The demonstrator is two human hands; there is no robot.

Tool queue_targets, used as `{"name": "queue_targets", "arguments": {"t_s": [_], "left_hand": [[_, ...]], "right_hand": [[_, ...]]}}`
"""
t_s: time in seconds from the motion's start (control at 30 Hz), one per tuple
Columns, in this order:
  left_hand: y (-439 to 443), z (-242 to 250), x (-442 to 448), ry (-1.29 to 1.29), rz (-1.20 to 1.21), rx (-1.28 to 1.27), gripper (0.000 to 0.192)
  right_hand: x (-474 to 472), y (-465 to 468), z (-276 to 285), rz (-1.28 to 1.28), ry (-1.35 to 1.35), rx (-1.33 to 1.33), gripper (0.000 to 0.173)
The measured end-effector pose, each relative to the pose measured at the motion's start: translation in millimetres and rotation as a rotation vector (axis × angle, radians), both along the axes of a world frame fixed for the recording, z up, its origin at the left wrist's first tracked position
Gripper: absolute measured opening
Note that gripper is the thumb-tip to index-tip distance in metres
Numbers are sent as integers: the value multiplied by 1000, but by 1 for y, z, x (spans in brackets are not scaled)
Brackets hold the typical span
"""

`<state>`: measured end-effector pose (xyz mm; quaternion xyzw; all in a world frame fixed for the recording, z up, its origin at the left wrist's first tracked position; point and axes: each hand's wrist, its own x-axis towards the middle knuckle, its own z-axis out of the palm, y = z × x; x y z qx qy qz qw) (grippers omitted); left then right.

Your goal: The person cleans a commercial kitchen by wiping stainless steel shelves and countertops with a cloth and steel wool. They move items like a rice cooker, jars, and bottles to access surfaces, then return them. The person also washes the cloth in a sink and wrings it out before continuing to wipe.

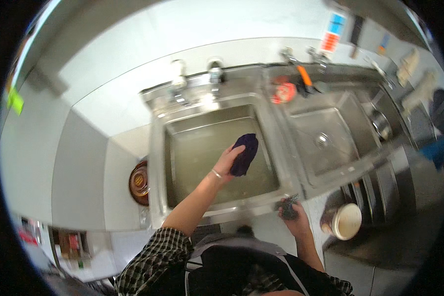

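My left hand [226, 160] grips a folded dark purple cloth [246, 153] above the left basin of a stainless steel sink [268, 148]. Cloudy, greenish liquid [203, 148] appears to fill that basin. A dark grey mesh scouring pad [288, 208], slightly blurred, is held in my right hand [298, 222] near the sink's front edge. The pad is outside the basin, at its near right corner. My fingers partly hide both the cloth and the pad.
Two taps [215, 74] rise behind the left basin. To the right lies a second basin [318, 162] with a drain [322, 140]. An orange-handled tool [304, 76] and a red-and-white object [285, 92] sit behind it. A white bucket [347, 222] stands at right, a brown glass lid or dish [138, 181] at left.
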<state>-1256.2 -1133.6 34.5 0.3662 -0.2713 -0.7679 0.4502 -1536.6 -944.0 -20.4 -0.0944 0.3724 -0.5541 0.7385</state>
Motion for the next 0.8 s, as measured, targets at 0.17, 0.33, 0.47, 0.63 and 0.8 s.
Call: {"name": "queue_targets", "arguments": {"t_s": [0.17,0.33,0.47,0.63,0.8], "left_hand": [[116,6,186,485,235,75,59],[290,35,321,750,542,-229,72],[458,-12,445,664,761,-376,76],[663,-85,585,435,1510,299,35],[779,-85,662,630,2130,357,26]], "right_hand": [[127,-53,28,368,0,-151,40],[333,-35,59,744,-95,-281,43],[502,48,45,1142,-199,-186,46],[717,200,45,1561,-144,69,37],[873,284,45,1800,-93,10,38]]}}
